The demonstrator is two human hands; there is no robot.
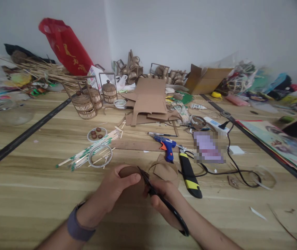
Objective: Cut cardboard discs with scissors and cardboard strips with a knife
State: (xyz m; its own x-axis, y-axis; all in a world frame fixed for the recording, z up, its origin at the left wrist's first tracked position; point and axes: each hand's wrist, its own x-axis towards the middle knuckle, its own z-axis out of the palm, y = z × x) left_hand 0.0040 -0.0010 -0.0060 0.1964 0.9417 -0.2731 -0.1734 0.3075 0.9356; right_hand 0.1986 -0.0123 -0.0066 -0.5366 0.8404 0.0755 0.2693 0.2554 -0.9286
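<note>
My left hand (112, 194) is closed on a round brown cardboard piece (127, 171), thumb on top. My right hand (164, 201) grips black scissors (161, 199), whose blades meet the right edge of that piece. Both hands hover low over the wooden table (34, 194) near its front. A cut cardboard scrap (165, 170) lies just behind my right hand. A yellow-and-black utility knife (190, 175) and a blue glue gun (167, 147) rest to the right of it.
Bamboo sticks (86, 154) and a wire ring (101, 156) lie front left, beside a small dish of beads (96, 133). Woven baskets (86, 102), folded cardboard (148, 99), a red bag (66, 47) and clutter line the back. A power strip (216, 124) and black cable (237, 166) sit right.
</note>
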